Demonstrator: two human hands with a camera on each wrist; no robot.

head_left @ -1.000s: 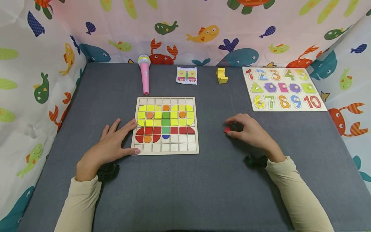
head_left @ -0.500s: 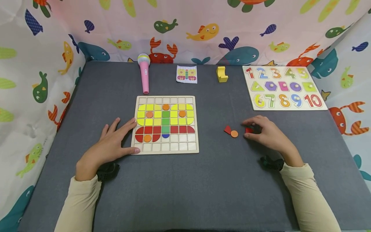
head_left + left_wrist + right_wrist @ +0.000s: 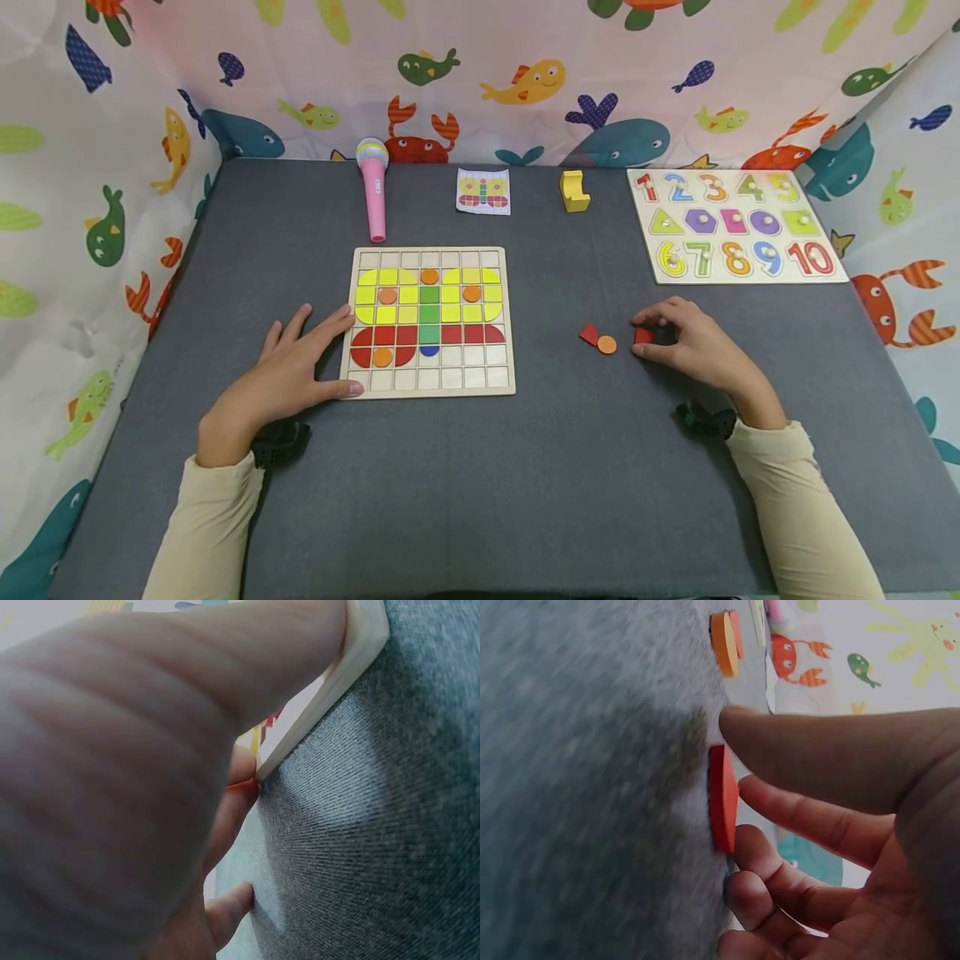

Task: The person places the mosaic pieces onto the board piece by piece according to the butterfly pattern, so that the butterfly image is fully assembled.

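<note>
My left hand lies with spread fingers at the left edge of a wooden grid board; its thumb rests on the lower left corner. Yellow, red, green, orange and blue pieces fill much of the board in a butterfly-like pattern. To the right, my right hand is held low over the cloth, thumb and fingers loosely bent around a red piece. A small gap shows between thumb tip and piece in the right wrist view. Left of that hand lie another red piece and an orange disc.
Along the back are a pink toy microphone, a small card with a similar pattern and a yellow block. A number and shape puzzle board lies at the back right. Sea-animal printed curtains border the grey cloth table.
My right hand has moved right, away from one red piece and the orange disc, to the other red piece, where it now stays. My left hand keeps its place on the board.
</note>
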